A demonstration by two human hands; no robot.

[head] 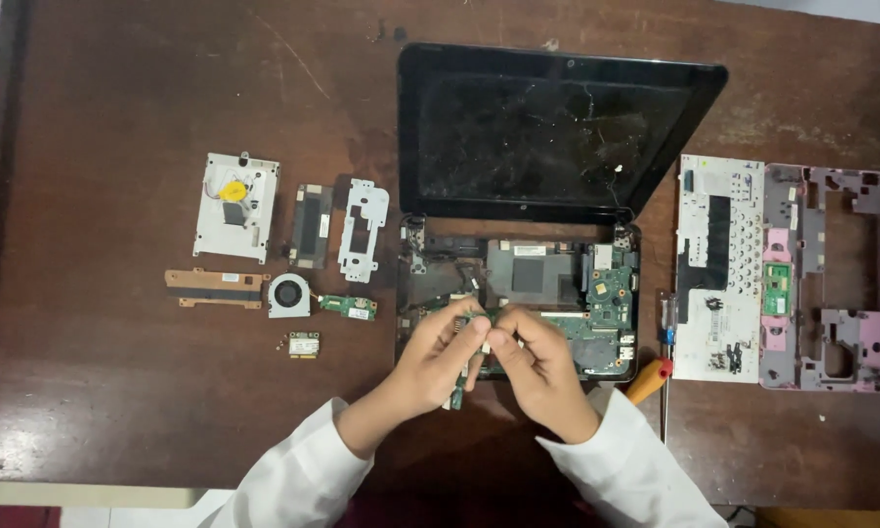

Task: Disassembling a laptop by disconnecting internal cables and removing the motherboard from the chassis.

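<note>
Small green circuit board (458, 391) pinched between left hand (430, 367) and right hand (537, 370), fingertips pressed together over the opened laptop (518, 284) — lower end jutting below the left palm. Upper part of board hidden behind fingers; screwdriver (650, 379) handle partly covered by right sleeve.

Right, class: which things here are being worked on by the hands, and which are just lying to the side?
In hand:
left hand
right hand
small green circuit board pinched between them
opened laptop base beneath

Lying aside:
fan
metal drive caddy
metal bracket
keyboard plate
purple frame
orange-handled screwdriver
</note>
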